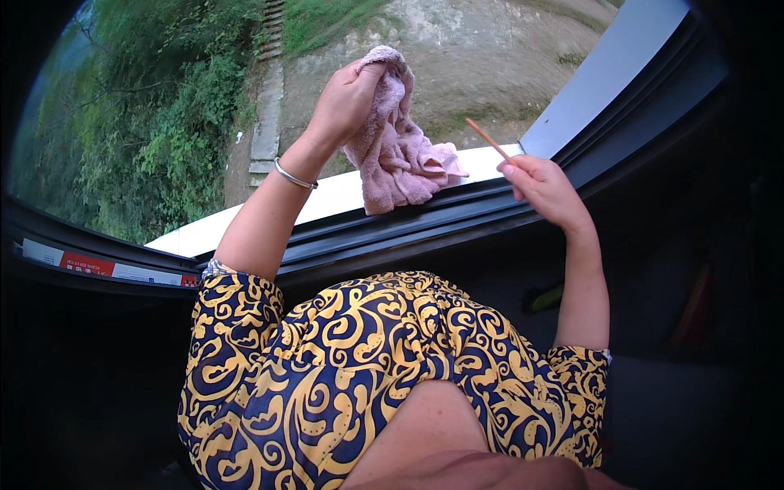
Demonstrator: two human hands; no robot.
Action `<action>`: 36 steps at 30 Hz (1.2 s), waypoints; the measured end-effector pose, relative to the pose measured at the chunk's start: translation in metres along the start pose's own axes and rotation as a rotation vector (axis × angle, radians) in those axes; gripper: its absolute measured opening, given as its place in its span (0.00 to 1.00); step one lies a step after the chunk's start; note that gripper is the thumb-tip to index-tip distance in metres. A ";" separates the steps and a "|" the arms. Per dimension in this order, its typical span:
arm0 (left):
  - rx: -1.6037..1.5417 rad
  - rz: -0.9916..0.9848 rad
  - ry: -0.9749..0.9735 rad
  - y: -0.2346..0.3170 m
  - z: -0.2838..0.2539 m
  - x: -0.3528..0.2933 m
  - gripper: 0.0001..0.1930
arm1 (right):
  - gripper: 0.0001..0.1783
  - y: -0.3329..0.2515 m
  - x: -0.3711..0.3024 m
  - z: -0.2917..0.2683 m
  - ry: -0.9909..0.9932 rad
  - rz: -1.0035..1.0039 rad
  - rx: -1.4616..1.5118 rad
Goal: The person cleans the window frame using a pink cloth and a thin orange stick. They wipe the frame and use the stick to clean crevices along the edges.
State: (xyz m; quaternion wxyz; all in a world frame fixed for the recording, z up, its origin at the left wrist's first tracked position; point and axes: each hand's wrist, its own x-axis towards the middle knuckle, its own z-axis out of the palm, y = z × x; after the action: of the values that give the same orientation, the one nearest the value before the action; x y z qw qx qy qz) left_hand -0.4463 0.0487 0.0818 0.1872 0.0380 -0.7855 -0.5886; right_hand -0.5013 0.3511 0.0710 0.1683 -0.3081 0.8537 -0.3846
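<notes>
A pink terry cloth point(394, 151) hangs bunched from my left hand point(345, 106), whose fingers are closed on its upper end. Its lower folds hang in front of the white outer sill point(327, 200) and reach the dark window track point(343, 237). My right hand point(543, 186) pinches a thin brown wooden stick point(487, 140) between thumb and fingers, the free end pointing up and left toward the cloth. Stick and cloth are apart. A silver bangle point(292, 175) is on my left wrist.
The window is open, with a pale frame panel point(608, 77) at the right. Outside, far below, are green trees point(163, 122), steps point(272, 33) and bare ground point(482, 57). A red and white label point(106, 265) sticks to the lower frame at left.
</notes>
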 end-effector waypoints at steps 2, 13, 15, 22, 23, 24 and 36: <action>0.230 0.227 -0.072 0.009 0.018 -0.009 0.16 | 0.14 -0.018 0.011 0.045 -0.066 -0.035 0.069; 0.093 0.282 -0.134 -0.019 0.033 -0.053 0.32 | 0.24 0.052 0.023 0.108 0.150 -0.446 0.899; 0.010 0.228 -0.208 -0.038 0.035 -0.035 0.42 | 0.25 0.045 0.027 0.115 0.100 -0.317 1.148; -0.025 0.089 -0.757 -0.049 0.070 -0.030 0.55 | 0.20 0.021 0.046 0.130 0.289 -0.274 1.870; 0.033 0.079 -0.739 -0.057 0.077 -0.027 0.55 | 0.20 0.032 0.049 0.133 0.297 -0.199 1.947; 0.078 0.094 -0.760 -0.051 0.077 -0.024 0.52 | 0.20 0.027 0.044 0.129 0.286 -0.173 1.972; 0.164 0.443 -0.197 -0.012 0.067 -0.017 0.11 | 0.13 0.052 -0.006 0.105 0.150 0.122 1.469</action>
State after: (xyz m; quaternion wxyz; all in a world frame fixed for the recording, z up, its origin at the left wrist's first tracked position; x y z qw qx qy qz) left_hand -0.4551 0.1106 0.0505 0.2306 -0.1774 -0.8342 -0.4684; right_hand -0.4626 0.3236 -0.0363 0.2934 -0.0411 0.4014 -0.8667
